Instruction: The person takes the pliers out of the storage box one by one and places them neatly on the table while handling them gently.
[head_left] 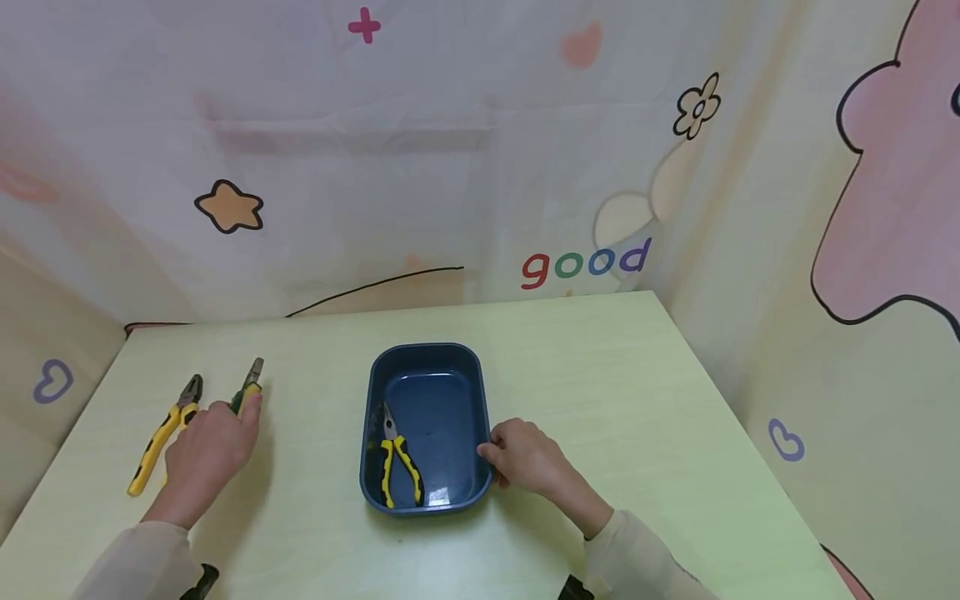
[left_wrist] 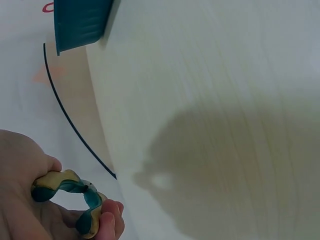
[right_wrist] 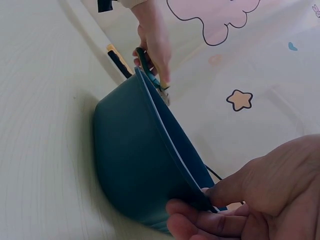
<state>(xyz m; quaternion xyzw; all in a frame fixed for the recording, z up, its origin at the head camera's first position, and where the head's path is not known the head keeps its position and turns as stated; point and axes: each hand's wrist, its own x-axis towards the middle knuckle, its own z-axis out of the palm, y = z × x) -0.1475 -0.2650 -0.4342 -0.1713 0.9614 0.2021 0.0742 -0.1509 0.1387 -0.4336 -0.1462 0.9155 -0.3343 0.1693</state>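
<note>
Left hand (head_left: 213, 444) curled snugly round green-yellow pliers (head_left: 252, 387), over counter (head_left: 585, 358) toward far left corner; right hand (head_left: 527, 457) pinching blue box (head_left: 452, 412) rim. Pickup step imo; next probably wants steady swing boxward.

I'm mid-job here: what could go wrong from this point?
The left hand might knock the pliers on the table, lying close by, with the held pliers. The right hand pinches the tray by its rim; a tug could shift the pliers inside.
</note>
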